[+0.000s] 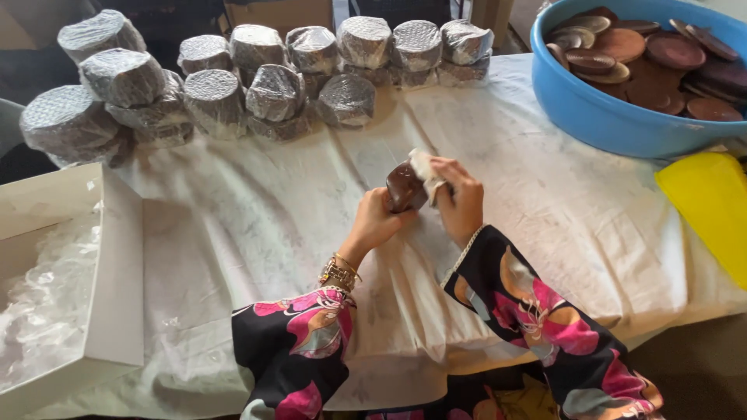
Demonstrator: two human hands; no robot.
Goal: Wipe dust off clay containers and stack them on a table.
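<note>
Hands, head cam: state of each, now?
Left hand: closed on the brown disc.
Right hand: pressing a white cloth against that disc.

A glossy brown dish [405,188], a blue tub [599,117], a yellow sheet [708,202], and black sleeves [296,350] with pink flowers.

One blue basin [599,117], one white box [117,264], one yellow sheet [712,202].

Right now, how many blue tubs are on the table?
1. The blue tub sits at the table's far right corner, full of brown discs, beyond the right hand. Its right side runs out of the picture, so anything farther right is hidden.
</note>
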